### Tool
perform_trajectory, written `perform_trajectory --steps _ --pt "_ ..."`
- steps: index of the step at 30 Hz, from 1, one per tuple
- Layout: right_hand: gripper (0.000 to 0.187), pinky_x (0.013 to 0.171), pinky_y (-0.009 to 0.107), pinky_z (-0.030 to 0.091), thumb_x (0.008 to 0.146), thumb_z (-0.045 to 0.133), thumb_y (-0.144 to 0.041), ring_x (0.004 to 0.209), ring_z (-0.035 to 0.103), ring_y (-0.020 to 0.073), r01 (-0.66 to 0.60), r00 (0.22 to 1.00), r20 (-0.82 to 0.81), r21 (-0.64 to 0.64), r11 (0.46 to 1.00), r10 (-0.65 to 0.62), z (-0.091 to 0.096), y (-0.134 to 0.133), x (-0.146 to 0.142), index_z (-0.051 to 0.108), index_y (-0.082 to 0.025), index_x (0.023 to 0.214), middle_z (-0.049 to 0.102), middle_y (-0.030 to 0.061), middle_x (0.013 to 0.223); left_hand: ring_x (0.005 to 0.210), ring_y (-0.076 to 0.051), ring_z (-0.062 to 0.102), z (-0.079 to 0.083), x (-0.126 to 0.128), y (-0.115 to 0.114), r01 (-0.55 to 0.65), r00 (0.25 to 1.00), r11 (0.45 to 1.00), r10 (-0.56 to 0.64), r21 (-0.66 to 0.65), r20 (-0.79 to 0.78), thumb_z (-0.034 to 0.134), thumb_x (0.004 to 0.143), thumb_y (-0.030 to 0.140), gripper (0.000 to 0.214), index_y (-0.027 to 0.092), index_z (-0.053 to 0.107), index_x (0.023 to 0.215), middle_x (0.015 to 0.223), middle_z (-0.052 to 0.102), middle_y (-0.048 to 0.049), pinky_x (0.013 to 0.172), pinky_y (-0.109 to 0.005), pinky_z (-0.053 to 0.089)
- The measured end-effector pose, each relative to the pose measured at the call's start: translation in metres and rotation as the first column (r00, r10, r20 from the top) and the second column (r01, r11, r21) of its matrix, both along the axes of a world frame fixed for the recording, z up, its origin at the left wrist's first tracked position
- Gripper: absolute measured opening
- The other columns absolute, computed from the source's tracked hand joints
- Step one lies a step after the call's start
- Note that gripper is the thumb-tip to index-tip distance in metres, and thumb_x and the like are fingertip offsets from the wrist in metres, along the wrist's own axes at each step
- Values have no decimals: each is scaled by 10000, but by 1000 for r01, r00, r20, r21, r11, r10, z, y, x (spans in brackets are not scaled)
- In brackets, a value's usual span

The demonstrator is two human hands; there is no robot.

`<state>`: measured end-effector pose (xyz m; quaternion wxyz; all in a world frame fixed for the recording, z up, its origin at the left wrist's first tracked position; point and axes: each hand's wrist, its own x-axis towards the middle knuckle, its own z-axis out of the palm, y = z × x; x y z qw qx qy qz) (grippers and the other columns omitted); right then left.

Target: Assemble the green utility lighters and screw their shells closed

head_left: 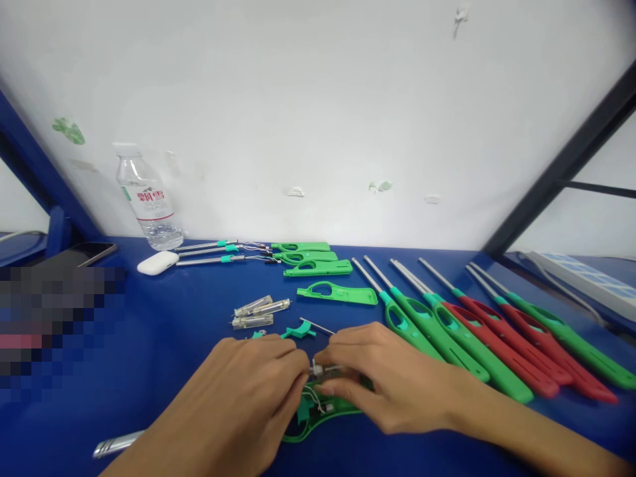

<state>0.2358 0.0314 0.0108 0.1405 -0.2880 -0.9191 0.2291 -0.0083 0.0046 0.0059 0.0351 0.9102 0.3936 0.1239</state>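
Observation:
My right hand (392, 377) pinches a small clear lighter fuel tank (325, 375) with a white valve at its left end, between thumb and fingers. My left hand (248, 391) is closed at the valve end; whatever its fingertips hold is hidden behind the knuckles. Beneath both hands lies an opened green lighter shell half (298, 437), with thin white wires (313, 397) and a teal trigger (303, 411) in it. Just beyond my fingers rest a loose teal trigger (299, 330) and a thin metal rod (318, 326).
Three clear fuel tanks (253, 322), green shell halves (340, 293) and metal lighter tubes (211, 260) lie farther back. Assembled green and red lighters (497, 344) fill the right side. A water bottle (152, 205), white case (158, 263) and silver-handled tool (116, 444) are left.

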Motion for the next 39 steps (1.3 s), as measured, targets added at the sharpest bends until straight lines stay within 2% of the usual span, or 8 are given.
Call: perform_trajectory --steps 6,13,18,24,29,34,39 --pt "180 745 278 427 1109 632 -269 807 658 171 -6 1000 12 5 1000 6 0 -1 0 749 -170 1014 701 10 866 712 -214 762 -1 2 1 10 999 1000 -11 -16 -49 488 1019 99 311 245 741 911 870 790 -14 618 -308 459" --pt "251 735 292 411 1115 608 -328 801 647 169 70 996 46 15 997 -70 2 -3 -2 717 -188 938 692 -3 850 771 -196 783 0 -1 2 -28 999 1000 27 5 24 473 1031 105 311 249 704 880 880 803 -11 729 -263 535" --pt "291 712 299 389 1112 594 -366 769 626 165 97 994 55 31 995 -98 3 -4 -2 683 -201 889 670 -14 822 745 -191 771 3 -3 2 -69 996 998 68 8 59 503 1054 153 276 262 716 916 884 806 4 718 -259 540" --pt "278 703 305 385 1111 596 -365 782 660 177 90 994 57 37 995 -92 1 -4 -1 718 -192 931 698 1 839 781 -201 769 2 -1 0 -46 999 999 47 9 -5 497 1016 87 302 257 734 940 907 798 -7 707 -273 523" --pt "240 682 299 376 1110 610 -340 773 677 173 74 996 39 23 997 -75 -1 -2 -2 737 -185 977 719 9 854 861 -264 774 2 1 0 -11 995 1000 10 -9 -98 503 967 39 325 247 753 950 942 812 -15 691 -351 505" --pt "229 642 286 356 1106 605 -318 715 644 154 74 997 21 15 997 -75 0 -4 0 722 -192 956 701 -4 827 830 -268 756 5 0 1 19 998 999 -17 30 -66 486 943 9 352 241 750 922 898 808 -9 653 -383 461" --pt "255 614 286 340 1108 588 -330 654 592 145 78 997 24 7 997 -78 1 -7 -1 709 -191 932 668 -10 781 789 -260 738 5 1 -1 38 999 997 -37 66 -14 423 983 32 372 230 727 902 862 779 -25 642 -382 457"
